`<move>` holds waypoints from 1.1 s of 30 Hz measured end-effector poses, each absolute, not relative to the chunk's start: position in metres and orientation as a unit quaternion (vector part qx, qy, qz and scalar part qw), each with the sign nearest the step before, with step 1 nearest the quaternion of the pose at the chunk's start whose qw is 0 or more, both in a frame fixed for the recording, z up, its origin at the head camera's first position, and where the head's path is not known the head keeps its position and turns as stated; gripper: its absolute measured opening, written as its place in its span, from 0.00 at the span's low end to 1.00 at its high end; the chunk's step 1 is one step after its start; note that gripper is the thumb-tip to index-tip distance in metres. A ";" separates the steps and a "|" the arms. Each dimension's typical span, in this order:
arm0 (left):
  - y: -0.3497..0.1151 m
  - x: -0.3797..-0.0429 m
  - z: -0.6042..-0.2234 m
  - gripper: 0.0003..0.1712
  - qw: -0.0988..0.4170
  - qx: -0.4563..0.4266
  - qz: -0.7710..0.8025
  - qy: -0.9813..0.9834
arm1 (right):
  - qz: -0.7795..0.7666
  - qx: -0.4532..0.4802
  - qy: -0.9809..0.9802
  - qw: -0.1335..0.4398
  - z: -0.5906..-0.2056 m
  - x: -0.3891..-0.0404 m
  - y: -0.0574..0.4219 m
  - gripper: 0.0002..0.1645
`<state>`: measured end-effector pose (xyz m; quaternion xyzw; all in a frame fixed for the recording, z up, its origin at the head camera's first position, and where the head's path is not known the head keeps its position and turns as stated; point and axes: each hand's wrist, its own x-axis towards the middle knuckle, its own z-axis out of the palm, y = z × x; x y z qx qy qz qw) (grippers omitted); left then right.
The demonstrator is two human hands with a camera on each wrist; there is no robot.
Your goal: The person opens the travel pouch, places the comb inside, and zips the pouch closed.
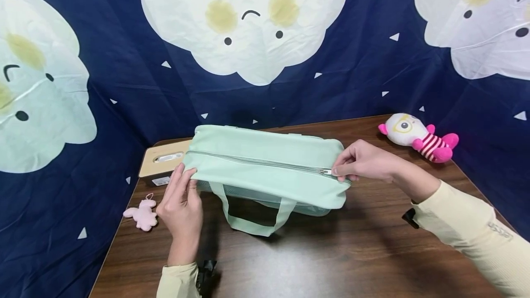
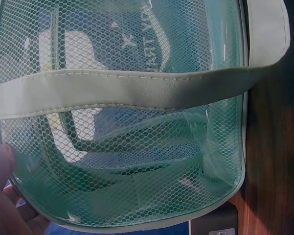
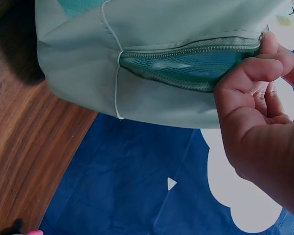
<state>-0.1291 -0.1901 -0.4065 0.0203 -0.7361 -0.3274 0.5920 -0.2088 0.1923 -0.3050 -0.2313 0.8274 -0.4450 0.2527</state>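
Observation:
A mint-green bag with mesh-patterned see-through sides stands on the table, its zippered top facing up. My right hand pinches the zipper pull near the bag's right end. Between the slider and the end seam, the zipper gapes apart; left of the slider its teeth are joined. At the other end, my left hand grips the top corner, with the thumb and fingers on either side of the edge in the left wrist view. One carrying strap hangs down in front.
A tissue box with a wooden-looking lid stands behind the bag's left end. Nearer lies a small pink plush charm. At the back right is a plush toy in red stripes. Dark blue cloth hangs around the wooden table.

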 end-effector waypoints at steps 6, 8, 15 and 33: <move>-0.190 -0.129 -0.406 0.07 0.592 0.022 -0.328 -0.736 | -0.450 -0.225 0.826 0.253 -0.307 -0.207 0.198 0.08; -0.190 -0.129 -0.406 0.08 0.594 0.022 -0.329 -0.734 | -0.452 -0.226 0.825 0.253 -0.308 -0.207 0.200 0.08; -0.189 -0.129 -0.406 0.07 0.596 0.023 -0.330 -0.732 | -0.450 -0.230 0.826 0.249 -0.309 -0.206 0.208 0.09; -0.188 -0.131 -0.404 0.07 0.598 0.030 -0.330 -0.730 | -0.445 -0.223 0.839 0.220 -0.320 -0.203 0.239 0.08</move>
